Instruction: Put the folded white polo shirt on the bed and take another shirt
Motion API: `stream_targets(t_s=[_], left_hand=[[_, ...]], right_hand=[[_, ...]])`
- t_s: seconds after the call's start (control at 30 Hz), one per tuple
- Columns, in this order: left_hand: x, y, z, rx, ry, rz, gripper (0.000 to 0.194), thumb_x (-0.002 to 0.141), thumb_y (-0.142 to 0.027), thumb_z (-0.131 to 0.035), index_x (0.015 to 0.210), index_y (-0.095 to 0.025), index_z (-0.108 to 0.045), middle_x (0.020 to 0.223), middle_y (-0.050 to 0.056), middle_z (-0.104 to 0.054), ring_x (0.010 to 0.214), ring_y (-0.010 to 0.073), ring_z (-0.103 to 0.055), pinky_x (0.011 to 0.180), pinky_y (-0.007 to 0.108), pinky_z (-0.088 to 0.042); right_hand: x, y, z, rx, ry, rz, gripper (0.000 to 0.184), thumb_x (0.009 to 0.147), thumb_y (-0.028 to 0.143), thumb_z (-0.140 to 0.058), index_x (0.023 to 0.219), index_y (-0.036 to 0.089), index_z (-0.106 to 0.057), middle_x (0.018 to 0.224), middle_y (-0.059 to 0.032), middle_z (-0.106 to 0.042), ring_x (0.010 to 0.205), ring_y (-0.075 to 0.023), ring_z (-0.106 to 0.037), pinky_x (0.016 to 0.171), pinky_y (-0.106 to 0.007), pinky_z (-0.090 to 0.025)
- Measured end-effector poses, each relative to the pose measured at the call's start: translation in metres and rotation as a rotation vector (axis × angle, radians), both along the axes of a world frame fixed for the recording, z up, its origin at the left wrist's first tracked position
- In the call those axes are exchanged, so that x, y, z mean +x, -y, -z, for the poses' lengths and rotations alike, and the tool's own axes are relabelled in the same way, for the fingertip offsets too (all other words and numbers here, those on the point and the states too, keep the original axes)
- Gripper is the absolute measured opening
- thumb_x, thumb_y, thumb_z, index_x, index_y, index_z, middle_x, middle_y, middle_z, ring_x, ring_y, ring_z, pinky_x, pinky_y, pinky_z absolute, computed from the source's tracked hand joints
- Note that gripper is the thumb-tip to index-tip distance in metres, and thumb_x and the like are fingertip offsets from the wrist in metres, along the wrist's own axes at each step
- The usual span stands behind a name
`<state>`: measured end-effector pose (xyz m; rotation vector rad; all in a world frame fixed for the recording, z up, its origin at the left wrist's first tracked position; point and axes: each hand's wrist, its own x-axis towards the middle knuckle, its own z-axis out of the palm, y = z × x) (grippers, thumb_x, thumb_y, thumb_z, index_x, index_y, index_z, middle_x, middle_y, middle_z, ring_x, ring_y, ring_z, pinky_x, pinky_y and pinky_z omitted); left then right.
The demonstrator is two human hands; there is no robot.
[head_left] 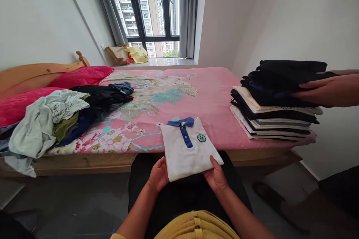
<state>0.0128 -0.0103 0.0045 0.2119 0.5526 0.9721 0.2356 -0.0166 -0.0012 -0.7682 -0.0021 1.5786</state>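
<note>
A folded white polo shirt (189,149) lies at the near edge of the bed (213,93), its lower part hanging over the wooden frame toward the person's lap. It is a neat rectangle of matte knit cloth, with a blue collar and blue button placket at the top and a small round green badge on the chest. The left hand (158,174) grips its lower left corner, fingers tucked under the cloth and thumb on top. The right hand (216,175) holds the lower right corner the same way, thumb pressed flat on the fabric.

The bed wears a smooth pink sheet printed with flowers and a pale bird motif. To the right, near the bed's corner, stands a stack of folded clothes (273,114), flat layers of black, cream and striped cloth with squared edges. Another person's hand (325,90) reaches in from the right and rests on the dark top layers. On the left lies a loose heap of unfolded clothes (64,117), crumpled pale green, olive, navy and black fabric. Behind it sit two glossy magenta pillows (81,76) against a light wooden headboard (33,73).
</note>
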Motion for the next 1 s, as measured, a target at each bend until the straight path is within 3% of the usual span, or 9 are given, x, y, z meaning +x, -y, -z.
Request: stream_targets(t_s=[0.17, 0.27, 0.37, 0.57, 0.73, 0.9, 1.0], left_hand=[[-0.009, 0.025, 0.015, -0.033, -0.161, 0.059, 0.03, 0.081, -0.017, -0.05, 0.11, -0.015, -0.058, 0.096, 0.008, -0.07, 0.079, 0.0236, -0.067, 0.065, 0.039, -0.055], [-0.008, 0.027, 0.015, -0.067, -0.18, 0.041, 0.031, 0.078, -0.01, -0.049, 0.107, -0.013, -0.057, 0.091, 0.008, -0.07, 0.075, 0.0207, -0.066, 0.061, 0.035, -0.056], [-0.005, 0.027, 0.012, -0.138, -0.172, 0.036, 0.024, 0.08, -0.015, -0.05, 0.101, -0.009, -0.059, 0.088, 0.01, -0.07, 0.073, 0.0206, -0.066, 0.059, 0.033, -0.057], [-0.004, 0.029, 0.009, -0.075, -0.227, 0.058, 0.042, 0.07, -0.001, -0.053, 0.109, -0.015, -0.056, 0.094, 0.007, -0.07, 0.075, 0.0197, -0.067, 0.062, 0.033, -0.057], [0.003, 0.029, 0.012, -0.153, -0.299, 0.151, 0.032, 0.078, -0.02, -0.059, 0.109, -0.013, -0.056, 0.096, 0.011, -0.069, 0.084, 0.0254, -0.067, 0.057, 0.03, -0.055], [0.007, 0.036, 0.013, -0.037, -0.267, 0.145, 0.035, 0.069, -0.007, -0.062, 0.103, -0.014, -0.059, 0.093, 0.009, -0.07, 0.086, 0.0241, -0.066, 0.074, 0.039, -0.054], [0.009, 0.035, 0.009, 0.012, -0.128, 0.062, 0.032, 0.069, -0.017, -0.063, 0.101, -0.015, -0.061, 0.095, 0.007, -0.069, 0.086, 0.0231, -0.065, 0.084, 0.042, -0.05]], right_hand=[[0.002, 0.005, 0.004, -0.01, 0.023, -0.001, 0.054, 0.078, 0.022, -0.063, 0.129, 0.025, -0.047, 0.122, -0.0023, -0.059, 0.114, -0.0224, -0.053, 0.087, -0.039, -0.053], [0.001, 0.005, 0.004, -0.012, 0.021, -0.006, 0.052, 0.079, 0.022, -0.061, 0.129, 0.026, -0.048, 0.122, -0.0026, -0.059, 0.113, -0.0219, -0.054, 0.084, -0.037, -0.054], [0.001, 0.005, 0.004, -0.023, 0.014, -0.011, 0.05, 0.08, 0.021, -0.06, 0.128, 0.026, -0.048, 0.122, -0.0023, -0.058, 0.113, -0.0217, -0.054, 0.083, -0.037, -0.054], [0.002, 0.007, 0.003, -0.021, 0.004, 0.0, 0.05, 0.08, 0.022, -0.06, 0.128, 0.026, -0.048, 0.123, -0.0026, -0.058, 0.115, -0.0215, -0.053, 0.088, -0.039, -0.052], [0.0, 0.006, 0.0, 0.018, 0.0, 0.004, 0.051, 0.079, 0.024, -0.062, 0.128, 0.026, -0.048, 0.123, -0.0024, -0.058, 0.114, -0.0214, -0.053, 0.09, -0.039, -0.051], [0.001, 0.005, 0.004, -0.055, 0.01, 0.04, 0.051, 0.077, 0.021, -0.064, 0.126, 0.024, -0.05, 0.119, -0.0027, -0.061, 0.109, -0.0215, -0.056, 0.091, -0.039, -0.05], [0.0, 0.005, 0.005, -0.065, 0.003, 0.06, 0.051, 0.076, 0.02, -0.064, 0.125, 0.023, -0.051, 0.116, -0.0031, -0.062, 0.107, -0.0214, -0.058, 0.092, -0.039, -0.05]])
